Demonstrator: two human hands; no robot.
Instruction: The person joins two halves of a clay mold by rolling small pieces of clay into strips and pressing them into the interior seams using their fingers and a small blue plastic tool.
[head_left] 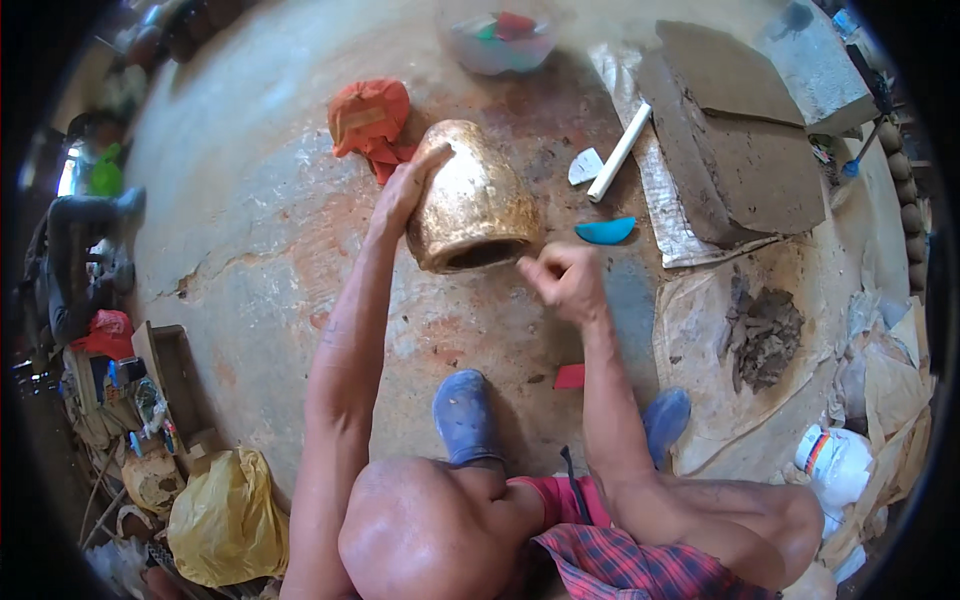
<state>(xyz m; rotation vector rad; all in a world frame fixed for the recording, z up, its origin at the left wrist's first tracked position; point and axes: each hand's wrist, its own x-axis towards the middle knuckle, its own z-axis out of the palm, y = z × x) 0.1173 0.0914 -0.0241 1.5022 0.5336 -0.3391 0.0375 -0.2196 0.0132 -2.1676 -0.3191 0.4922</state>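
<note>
A rounded hollow form [470, 185], whitish and brown-stained like a plaster mould or pot, lies tilted on the floor in front of me. Its dark open mouth faces me. My left hand [408, 190] grips its left side, thumb laid along the upper surface. Just right of the mouth's rim is my right hand [570, 278], its fingers curled closed; whatever may be inside them is hidden. A turquoise curved scraper [605, 231] rests beyond that hand. Farther off are a white rod [620, 153] and a small white flat piece [585, 167].
An orange cloth or bag [368, 118] sits behind the form. A transparent bowl [497, 45] stands at the far side. To the right are a large clay block [735, 140] and crumbled clay [765, 335] on sheeting. A yellow plastic bag [230, 515] lies lower left; a person sits far left.
</note>
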